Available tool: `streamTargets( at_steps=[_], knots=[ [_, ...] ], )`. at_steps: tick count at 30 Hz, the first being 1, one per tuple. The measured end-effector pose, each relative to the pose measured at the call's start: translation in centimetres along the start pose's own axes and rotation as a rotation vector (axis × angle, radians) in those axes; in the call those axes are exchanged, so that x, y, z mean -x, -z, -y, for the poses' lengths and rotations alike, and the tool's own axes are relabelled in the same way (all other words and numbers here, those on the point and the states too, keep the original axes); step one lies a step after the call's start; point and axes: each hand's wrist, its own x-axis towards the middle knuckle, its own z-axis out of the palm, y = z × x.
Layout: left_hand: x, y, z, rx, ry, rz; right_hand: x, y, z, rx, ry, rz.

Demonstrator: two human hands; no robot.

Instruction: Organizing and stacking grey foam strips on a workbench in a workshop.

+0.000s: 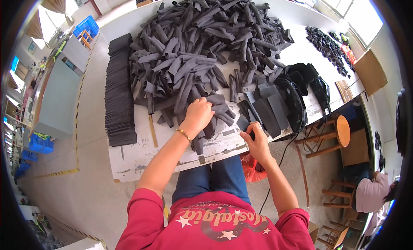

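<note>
Grey fabric strips [215, 110] under left hand [197, 115], fingers clamped; right hand [257, 140] pinches flat grey piece [243, 122].

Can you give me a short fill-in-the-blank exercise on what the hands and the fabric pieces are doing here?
1. The left hand grips a dark grey folded fabric strip at the near edge of the big ____ of such strips.
2. The right hand pinches a small flat ____ -coloured piece.
3. The neat row of stacked flat black pieces lies on the person's ____ side of the white worktable.

Missing words: pile; black; left
</note>
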Motion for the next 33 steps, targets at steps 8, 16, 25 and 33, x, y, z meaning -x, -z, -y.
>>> streamTargets(
  at_steps=[8, 16, 25, 33],
  knots=[
    [2.7, 5.1, -1.6, 0.763, 0.266, -0.238, 0.6, -0.1, 2.6, -0.073, -0.069, -0.07],
    [6.9, 3.4, -1.7, 1.992, 0.732, -0.36, 1.3, -1.3, 6.3, -0.062, 0.081, 0.019],
    [7.0, 1.1, -1.9, 2.127, 0.809, -0.515, 2.0, -3.3, 8.4, 0.195, 0.332, -0.033],
    [7.3, 2.2, -2.9, 2.07, 0.765, -0.375, 1.3, -3.2, 8.4, 0.294, 0.378, -0.073]
  ],
)
